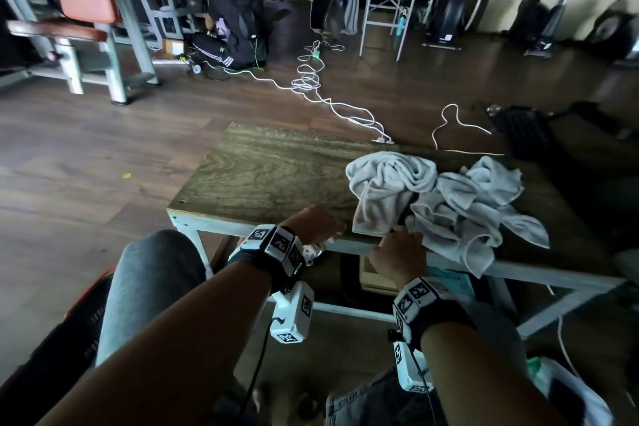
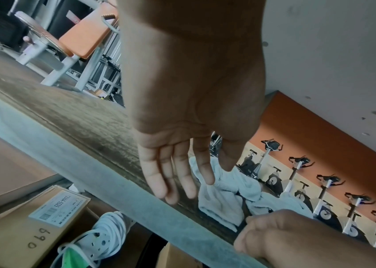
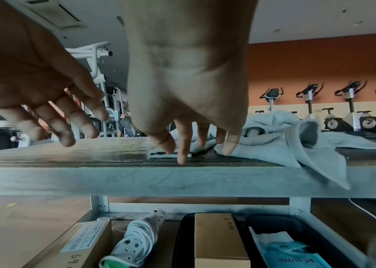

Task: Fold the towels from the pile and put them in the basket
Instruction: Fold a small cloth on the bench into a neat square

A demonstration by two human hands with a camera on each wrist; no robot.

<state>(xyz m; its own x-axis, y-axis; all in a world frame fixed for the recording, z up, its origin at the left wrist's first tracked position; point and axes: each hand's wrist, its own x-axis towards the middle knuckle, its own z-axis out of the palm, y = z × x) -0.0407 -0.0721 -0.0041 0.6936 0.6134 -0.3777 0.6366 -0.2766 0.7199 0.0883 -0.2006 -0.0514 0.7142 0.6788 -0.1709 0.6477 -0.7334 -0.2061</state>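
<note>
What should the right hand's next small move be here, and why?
Probably pinch the near edge of the towel pile and draw one towel onto the bare tabletop. The right hand is open with fingertips at that edge, nothing held; the left hand hovers open beside it.

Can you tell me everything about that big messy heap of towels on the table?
The pile of towels is pale grey, soft-looking terry cloth, crumpled and unfolded, with several towels tangled together. It lies on the right part of the wooden table, near the front edge, and one corner droops over that edge. The right hand reaches to the near side of the pile, its fingers spread and straight, with the tips at the cloth. The left hand is beside it, not touching the towels.
</note>
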